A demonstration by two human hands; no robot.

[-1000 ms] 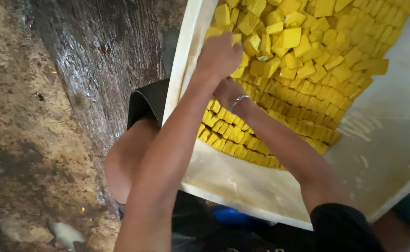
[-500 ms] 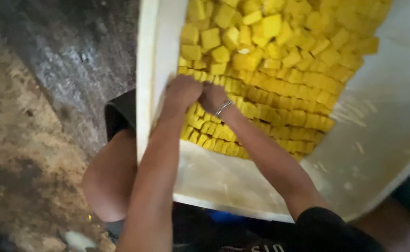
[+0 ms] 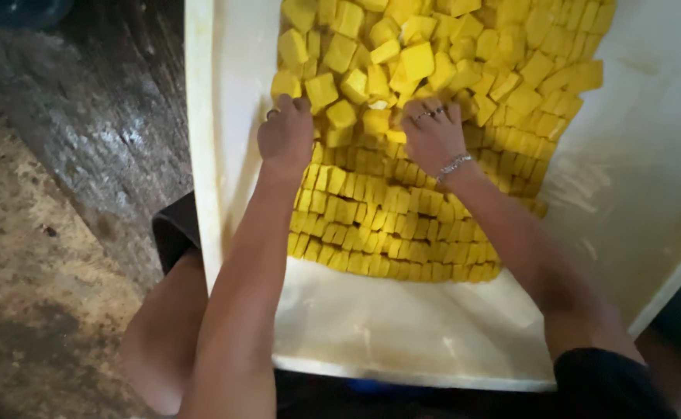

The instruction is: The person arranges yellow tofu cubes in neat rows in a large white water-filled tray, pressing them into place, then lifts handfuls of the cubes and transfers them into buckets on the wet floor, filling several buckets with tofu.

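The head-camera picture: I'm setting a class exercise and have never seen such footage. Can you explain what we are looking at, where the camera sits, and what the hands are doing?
The camera is worn on a person's head and looks down, so the two bare arms reaching up the picture are that person's own. There is no machine. Before them lies a large pale tray with raised edges, partly covered with many small yellow blocks: neat rows nearer the person, a loose heap farther away. The left hand and the right hand, which wears rings and a bracelet, both rest palm down on the blocks where rows meet heap. Neither clearly grips one. A rough, stained floor shows at left.
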